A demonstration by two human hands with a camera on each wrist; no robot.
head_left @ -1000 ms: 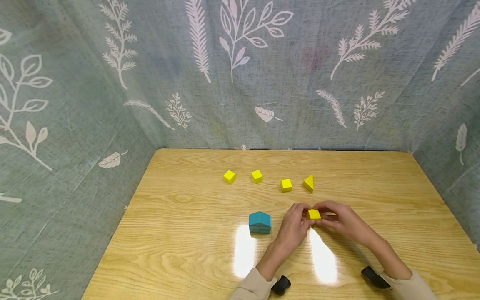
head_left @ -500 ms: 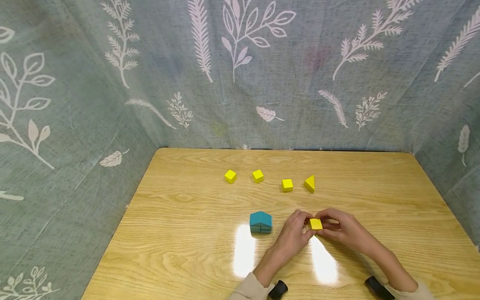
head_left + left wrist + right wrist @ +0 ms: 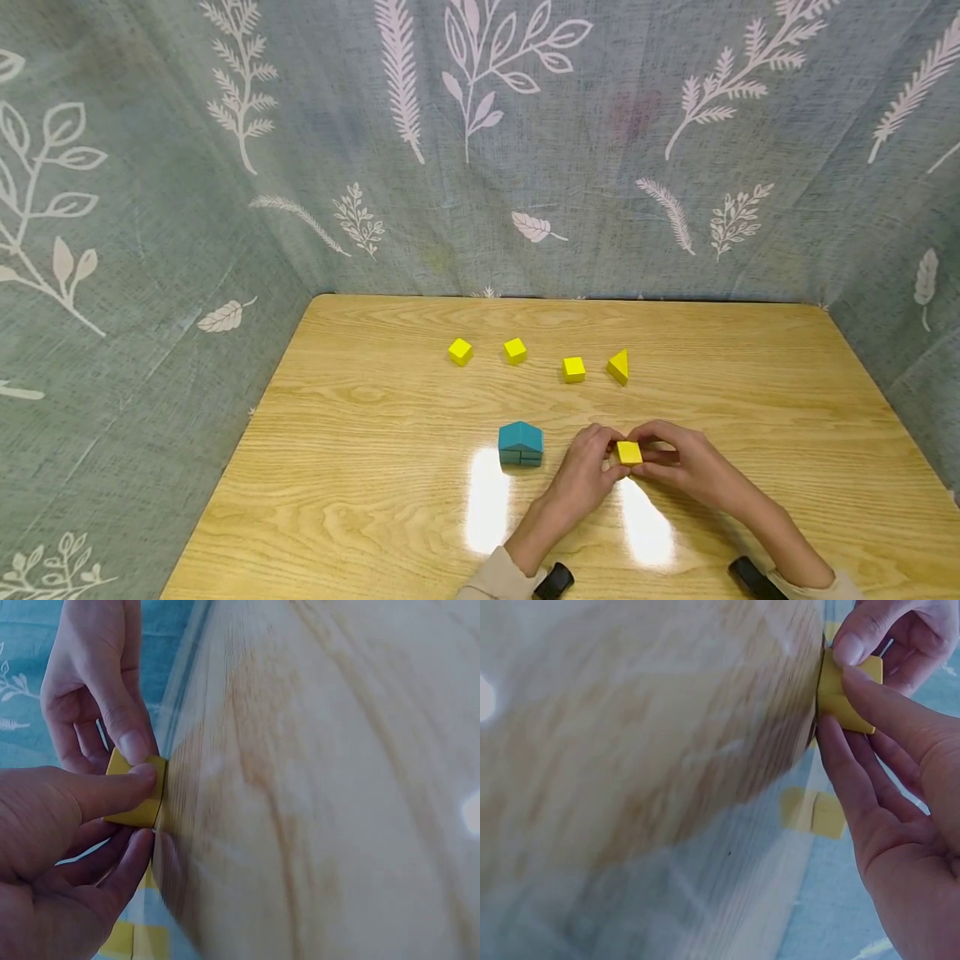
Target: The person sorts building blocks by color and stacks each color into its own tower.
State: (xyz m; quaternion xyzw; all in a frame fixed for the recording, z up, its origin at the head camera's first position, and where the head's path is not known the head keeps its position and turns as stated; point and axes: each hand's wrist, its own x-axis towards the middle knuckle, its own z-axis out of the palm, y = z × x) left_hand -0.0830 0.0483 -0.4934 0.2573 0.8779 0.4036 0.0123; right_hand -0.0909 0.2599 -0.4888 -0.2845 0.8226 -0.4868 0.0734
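Both hands hold a small yellow block (image 3: 629, 453) low at the tabletop, right of the teal blocks. My left hand (image 3: 583, 477) pinches its left side, thumb in front and fingers behind. From the other side my right hand (image 3: 692, 468) pinches it between thumb and fingers. In the left wrist view the yellow block (image 3: 135, 817) stands against the wood, partly covered by both thumbs. The right wrist view shows the yellow block (image 3: 851, 712) between the two hands' fingertips. Fingers hide part of it, so I cannot tell whether it is one piece or two.
Teal blocks (image 3: 521, 444), stacked like a small house with a pointed top, stand left of my left hand. Farther back lie three yellow cubes (image 3: 461, 352) and a yellow triangular block (image 3: 618, 367). A patterned curtain (image 3: 480, 167) borders the wooden table (image 3: 360, 467).
Both hands have drawn the yellow block nearer to me and kept their grip. Over the last half second they have barely moved. The other blocks have stayed in place.
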